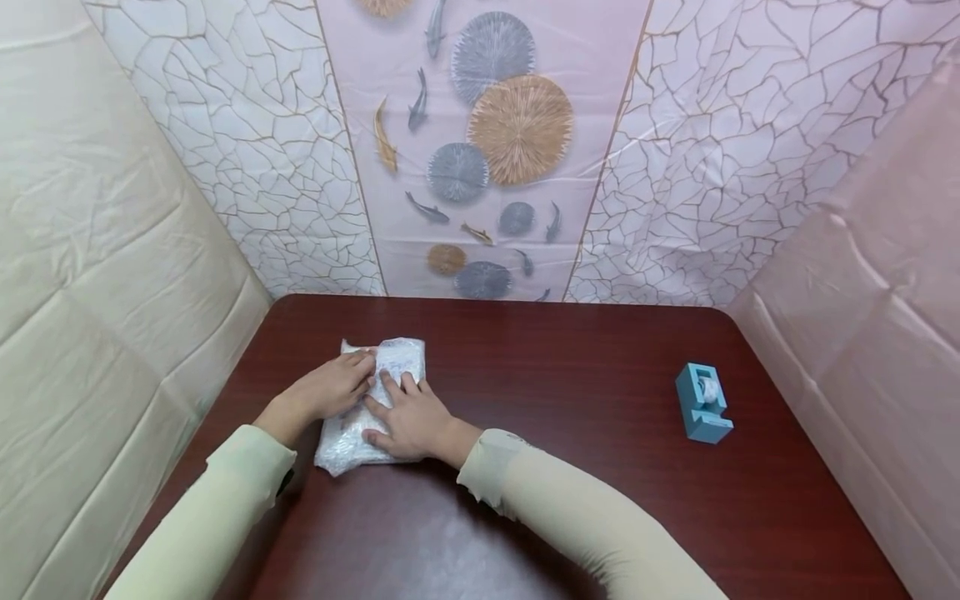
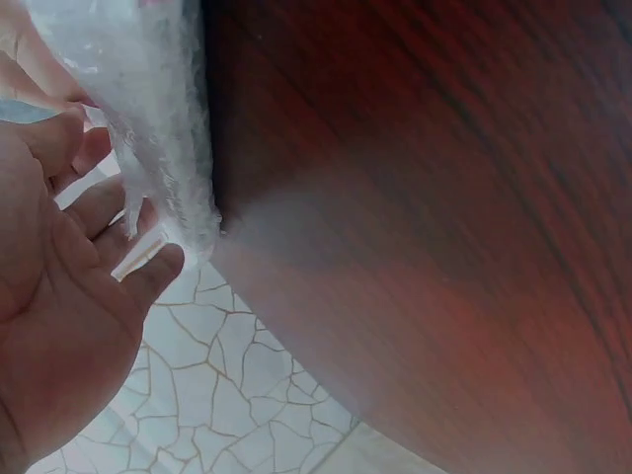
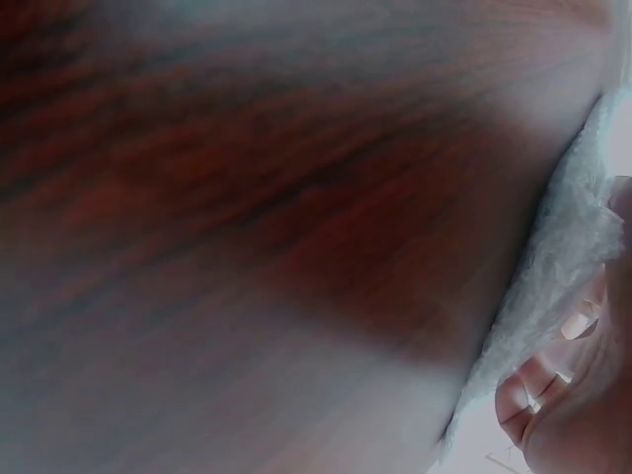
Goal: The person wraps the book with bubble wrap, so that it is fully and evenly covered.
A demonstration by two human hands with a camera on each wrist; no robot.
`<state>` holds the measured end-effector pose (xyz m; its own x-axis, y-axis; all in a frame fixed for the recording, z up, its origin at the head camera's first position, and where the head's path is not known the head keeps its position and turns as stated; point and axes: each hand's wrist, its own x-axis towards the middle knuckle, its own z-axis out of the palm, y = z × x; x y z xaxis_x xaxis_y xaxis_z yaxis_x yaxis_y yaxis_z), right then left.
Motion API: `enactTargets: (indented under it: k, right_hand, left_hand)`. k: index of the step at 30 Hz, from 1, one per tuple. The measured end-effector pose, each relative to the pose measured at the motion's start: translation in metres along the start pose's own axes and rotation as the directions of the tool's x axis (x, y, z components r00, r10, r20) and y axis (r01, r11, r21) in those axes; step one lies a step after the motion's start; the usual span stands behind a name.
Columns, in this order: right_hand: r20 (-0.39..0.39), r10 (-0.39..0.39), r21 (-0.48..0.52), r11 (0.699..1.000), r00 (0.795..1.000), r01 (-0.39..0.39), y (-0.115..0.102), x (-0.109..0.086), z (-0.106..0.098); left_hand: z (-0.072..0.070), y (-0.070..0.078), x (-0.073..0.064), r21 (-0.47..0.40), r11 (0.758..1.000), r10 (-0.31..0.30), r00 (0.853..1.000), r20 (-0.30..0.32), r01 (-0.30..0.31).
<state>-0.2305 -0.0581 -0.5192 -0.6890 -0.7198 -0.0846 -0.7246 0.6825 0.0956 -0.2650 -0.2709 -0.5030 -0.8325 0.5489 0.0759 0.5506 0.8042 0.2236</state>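
Observation:
A flat package in clear bubble wrap lies on the left part of the dark red-brown table. My right hand rests on its near right part, fingers spread over the wrap. At its left side my left hand touches the top, with the fingertips close to those of the right hand. In the left wrist view, the fingers of my left hand are loosely bent beside the wrapped edge, where a loose bit of film stands out. The right wrist view shows the puffy side of the wrap under the right hand.
A light blue tape dispenser with a roll in it stands at the right of the table. Patterned sheeting hangs behind the table's far edge, and pale padded panels flank both sides.

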Motion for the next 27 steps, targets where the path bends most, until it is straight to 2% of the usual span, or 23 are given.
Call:
enactTargets:
  k: [3, 8, 11, 15, 20, 27]
  right_hand:
    - [-0.002, 0.0, -0.017, 1.0, 1.0, 0.0, -0.002, 0.001, -0.001]
    - [0.022, 0.01, 0.001, 1.0, 1.0, -0.01, -0.003, 0.002, -0.006]
    - [0.03, 0.024, 0.022, 0.999, 0.999, -0.025, -0.003, 0.002, -0.006]
    - [0.0, 0.029, 0.054, 0.998, 1.0, -0.029, -0.001, 0.001, -0.003]
    - [-0.029, 0.017, 0.121, 0.993, 0.999, -0.013, 0.006, -0.01, -0.004]
    - [-0.106, 0.01, 0.185, 0.983, 0.994, 0.01, 0.041, -0.044, -0.014]
  left_hand:
    - [-0.003, 0.003, -0.002, 0.0, 1.0, -0.008, 1.0, 0.002, 0.008]
    - [-0.007, 0.005, 0.001, -0.045, 0.996, -0.077, 0.992, 0.098, 0.081]
    - [-0.007, 0.002, 0.005, -0.066, 0.993, -0.092, 0.988, 0.125, 0.101]
    - [-0.006, 0.0, 0.007, -0.084, 0.992, -0.088, 0.99, 0.108, 0.097]
    - [-0.006, -0.001, 0.008, -0.035, 0.994, -0.102, 0.993, 0.06, 0.104]
    - [-0.008, -0.001, 0.007, 0.005, 0.993, -0.116, 0.993, -0.025, 0.116]
